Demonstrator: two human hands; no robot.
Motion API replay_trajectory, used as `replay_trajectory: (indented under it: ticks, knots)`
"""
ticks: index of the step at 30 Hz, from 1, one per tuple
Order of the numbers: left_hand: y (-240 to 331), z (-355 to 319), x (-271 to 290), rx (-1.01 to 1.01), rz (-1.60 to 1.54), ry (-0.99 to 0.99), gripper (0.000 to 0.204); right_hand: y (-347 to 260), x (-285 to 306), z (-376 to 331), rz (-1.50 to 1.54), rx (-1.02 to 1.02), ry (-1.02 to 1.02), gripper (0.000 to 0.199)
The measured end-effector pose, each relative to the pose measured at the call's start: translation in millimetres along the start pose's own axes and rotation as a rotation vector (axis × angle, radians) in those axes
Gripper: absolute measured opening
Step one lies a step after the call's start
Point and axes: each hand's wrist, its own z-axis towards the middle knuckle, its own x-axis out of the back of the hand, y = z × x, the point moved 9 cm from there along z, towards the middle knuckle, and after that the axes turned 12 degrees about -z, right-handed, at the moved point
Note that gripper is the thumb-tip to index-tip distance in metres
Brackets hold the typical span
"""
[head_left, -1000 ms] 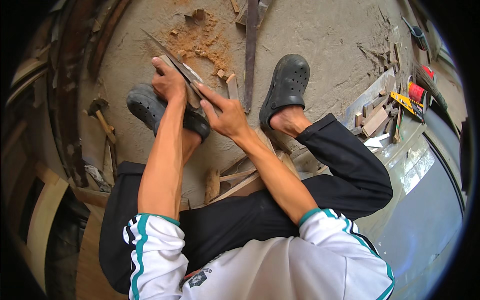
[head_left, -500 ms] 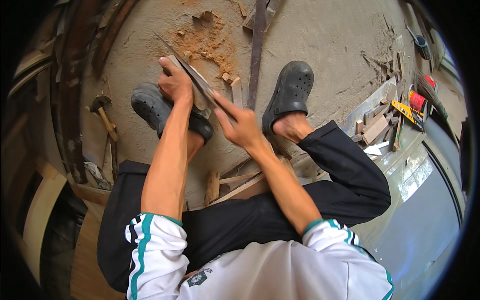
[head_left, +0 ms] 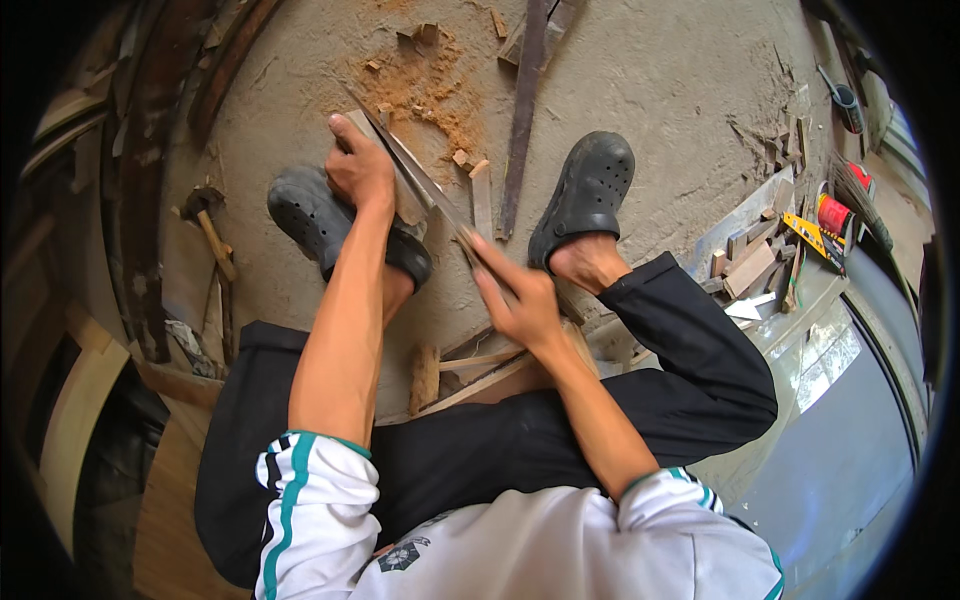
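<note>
My right hand [head_left: 522, 297] is closed round the handle end of a handsaw [head_left: 428, 185]. Its long grey blade tapers away to the upper left and is seen nearly edge-on, so its teeth do not show. Beside the blade, my left hand [head_left: 362, 170] presses on a pale piece of wood [head_left: 409, 206], thumb pointing forward. The wood lies over my left clog [head_left: 308, 215], and the blade runs along or against it; the exact contact is hidden. Orange-brown sawdust [head_left: 440, 100] is scattered on the floor just beyond.
A dark wooden strip [head_left: 522, 120] lies between my feet. My right clog [head_left: 585, 190] rests on the floor. A hammer [head_left: 212, 235] is at the left, near dark timbers [head_left: 150, 180]. At the right are wood offcuts [head_left: 750, 268], a yellow-handled tool [head_left: 812, 240], a red can [head_left: 832, 214] and a broom [head_left: 865, 205].
My right hand has drawn the handsaw back toward me and to the right. My left hand still holds the wood in place; the whole view has shifted slightly.
</note>
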Motion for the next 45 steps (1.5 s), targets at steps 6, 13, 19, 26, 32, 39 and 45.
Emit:
replay_trajectory:
  ticks: [6, 13, 19, 26, 32, 39, 45]
  knots:
    - [13.1, -12.0, -2.6, -0.020, -0.055, -0.010, 0.085, 27.9, -53.7, 65.6, 0.032, -0.119, -0.099, 0.040]
    - [2.9, -4.7, 1.2, -0.018, -0.048, -0.005, 0.085, 18.3, 1.2, -16.7, 0.048, -0.044, -0.011, 0.040]
    - [9.8, -6.7, -2.0, -0.010, -0.031, -0.010, 0.084, 15.3, -53.4, 69.0, 0.075, -0.080, -0.029, 0.039]
    - [-0.7, -1.3, 2.8, 0.004, -0.009, 0.002, 0.084, 26.5, 15.8, -42.0, -0.005, -0.045, -0.072, 0.042]
    - [16.0, -9.5, 0.9, -0.002, -0.127, 0.030, 0.086, 34.1, -42.0, 61.8, 0.083, -0.056, -0.058, 0.040]
    - [10.6, -6.3, 1.8, 0.002, -0.045, 0.016, 0.087, 21.2, 6.6, -22.9, 0.047, -0.053, -0.026, 0.041]
    - [15.5, -8.0, -1.9, -0.004, -0.080, -0.026, 0.087, 20.1, -65.9, 84.9, 0.114, -0.123, -0.043, 0.041]
